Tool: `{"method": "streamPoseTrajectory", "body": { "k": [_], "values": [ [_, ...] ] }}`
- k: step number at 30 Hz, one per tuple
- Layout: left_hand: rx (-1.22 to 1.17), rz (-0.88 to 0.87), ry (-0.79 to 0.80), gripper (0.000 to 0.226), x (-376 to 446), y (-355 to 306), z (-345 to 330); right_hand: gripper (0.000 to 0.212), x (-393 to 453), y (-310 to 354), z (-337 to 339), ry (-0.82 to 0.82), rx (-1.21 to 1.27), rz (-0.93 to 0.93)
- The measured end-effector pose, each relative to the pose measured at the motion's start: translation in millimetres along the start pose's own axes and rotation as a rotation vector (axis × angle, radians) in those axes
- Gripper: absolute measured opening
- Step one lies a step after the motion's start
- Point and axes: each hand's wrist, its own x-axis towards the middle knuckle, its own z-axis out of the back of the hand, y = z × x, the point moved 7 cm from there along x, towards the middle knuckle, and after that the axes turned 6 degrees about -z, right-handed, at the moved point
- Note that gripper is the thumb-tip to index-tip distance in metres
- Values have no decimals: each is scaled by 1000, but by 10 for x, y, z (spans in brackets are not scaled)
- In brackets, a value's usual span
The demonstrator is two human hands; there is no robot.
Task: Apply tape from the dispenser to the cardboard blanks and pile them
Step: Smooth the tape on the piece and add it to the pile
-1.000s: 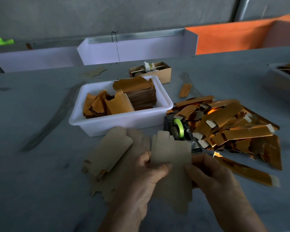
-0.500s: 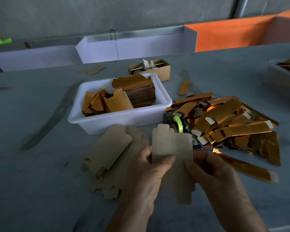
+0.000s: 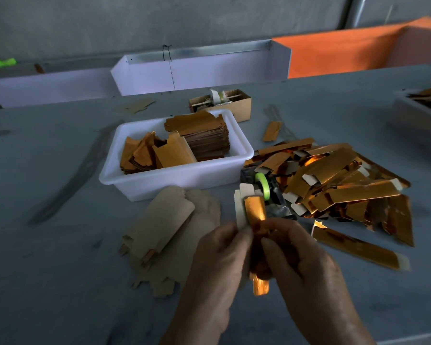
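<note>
Nearest: left hand (image 3: pixel 222 255) and right hand (image 3: pixel 301 260), both pinching a folded gold-foil cardboard blank (image 3: pixel 255 212), held upright just before the black tape dispenser with green roll (image 3: pixel 264 186). To be folded square, edges flush, before taping. Beyond, right: heap of gold folded blanks (image 3: pixel 346 185). Farther, left: white plastic tub (image 3: pixel 174 180) holding stacked blanks.

Both hands (image 3: pixel 259 265) pinching folded gold blank (image 3: pixel 255 212), tape dispenser (image 3: pixel 266 192) behind, gold pile (image 3: pixel 339 180) right

Dim, cool light, glints on gold foil, soft focus, wide-angle bowed edges
</note>
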Motion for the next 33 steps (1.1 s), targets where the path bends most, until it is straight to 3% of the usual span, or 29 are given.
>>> {"method": "streamPoseTrajectory", "body": {
  "k": [2,7,9,11,14,17,24,27,29,31,33],
  "values": [
    [27,-12,40,20,-5,-11,-6,27,19,-45,25,-10,-28,-27],
    [98,65,85,24,-16,38,15,18,23,-206,67,-74,-60,-153],
    [65,124,171,23,-59,60,-31,17,34,-326,97,-85,65,-261],
    [109,142,218,24,-91,83,-55,11,27,-434,16,29,274,-424],
    [265,105,124,15,-63,123,-6,7,10,-507,-31,98,369,-504],
    [294,46,-35,9,-46,136,90,10,0,-541,-38,56,403,-510],
    [462,-156,-172,9,-69,76,97,12,4,-577,-26,-33,382,-511],
    [778,-402,-154,16,-148,-110,-74,14,8,-545,-7,-58,368,-494],
    [1048,-487,-66,38,-216,-163,-273,12,-11,-531,-2,-62,403,-499],
    [1243,-514,-48,55,-274,-153,-411,9,-32,-523,-14,-49,443,-511],
    [1327,-485,-34,56,-274,-119,-468,7,-53,-533,-13,-43,472,-530]
  ]
}}
